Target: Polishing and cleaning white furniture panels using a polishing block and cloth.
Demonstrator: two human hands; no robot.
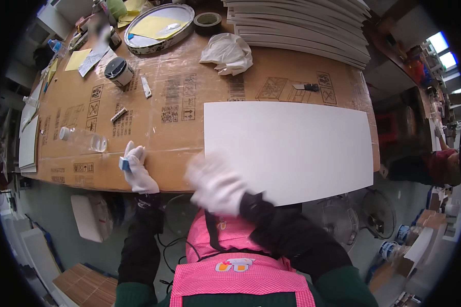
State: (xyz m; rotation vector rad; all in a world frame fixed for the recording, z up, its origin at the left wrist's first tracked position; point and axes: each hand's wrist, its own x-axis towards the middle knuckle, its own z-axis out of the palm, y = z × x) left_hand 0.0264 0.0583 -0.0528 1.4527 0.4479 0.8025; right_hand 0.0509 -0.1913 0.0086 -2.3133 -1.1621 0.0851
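Note:
A large white rectangular panel (292, 148) lies flat at the table's near edge, right of the middle. My right hand (217, 184), in a white glove, is smeared by motion at the panel's left edge. Its fingers cannot be made out, nor whether it touches the panel. My left hand (138, 171), also gloved in white, is at the near table edge, apart from the panel. It grips a small blue block (124, 163) on its left side.
Cardboard covers the table (174, 138). A clear plastic bottle (84, 139) lies left of my left hand. Farther back are a dark-lidded tub (119, 71), a round lid (161, 43), black tape (208, 23), a crumpled white cloth (227, 53) and a stack of white panels (299, 30).

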